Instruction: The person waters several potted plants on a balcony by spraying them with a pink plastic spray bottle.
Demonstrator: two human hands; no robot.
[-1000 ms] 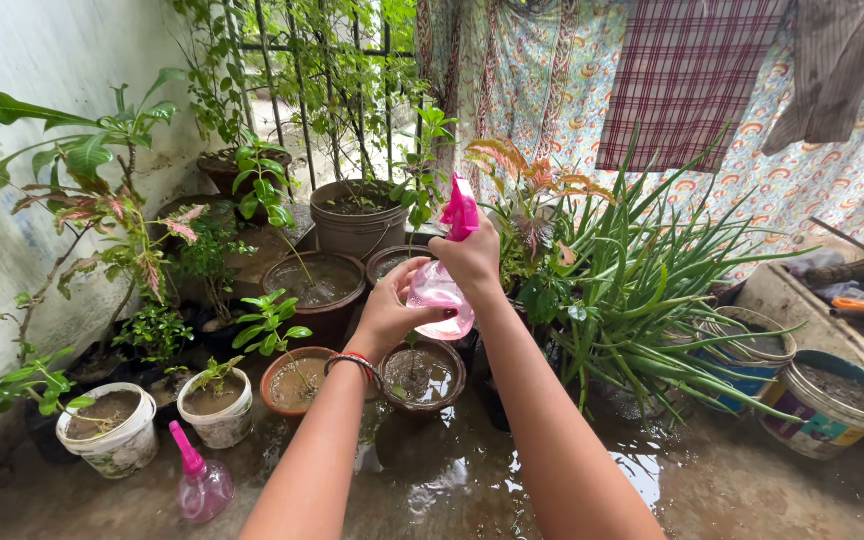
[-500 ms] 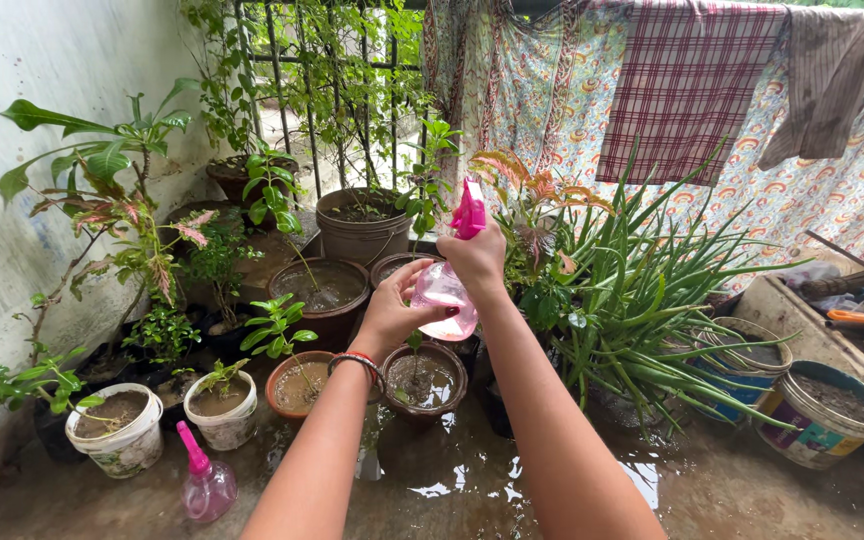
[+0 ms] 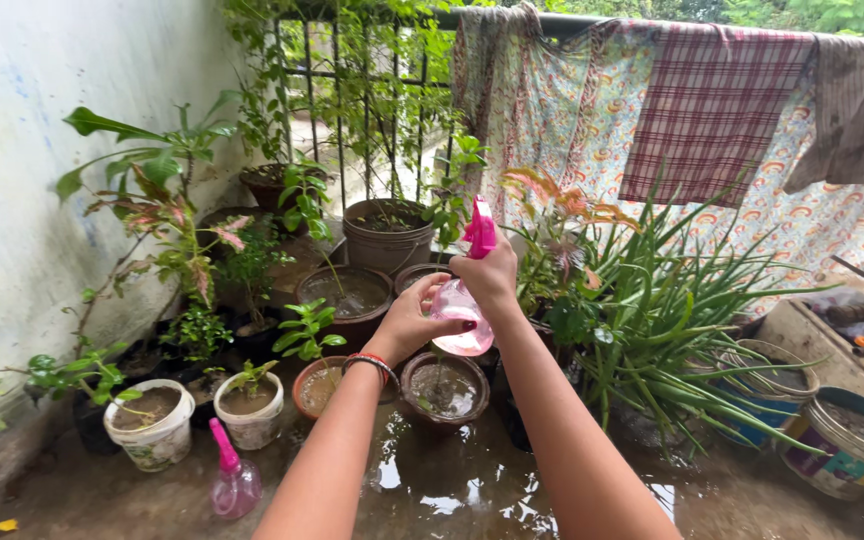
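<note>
Head view: fingers (image 3: 449, 322) wrap spray bottle (image 3: 462, 315).

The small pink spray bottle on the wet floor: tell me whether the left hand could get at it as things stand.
Probably yes, once freed. The left hand cups the pink spray bottle that the right hand grips by the trigger. The floor bottle stands alone on the wet floor, nothing over it.

I hold a pink spray bottle (image 3: 464, 310) in both hands: my right hand (image 3: 493, 277) grips its neck, my left hand (image 3: 414, 322) cups its body. Below sits a brown pot (image 3: 444, 389); near left, a second sprayer (image 3: 233, 478) stands on wet floor (image 3: 452, 490).
</note>
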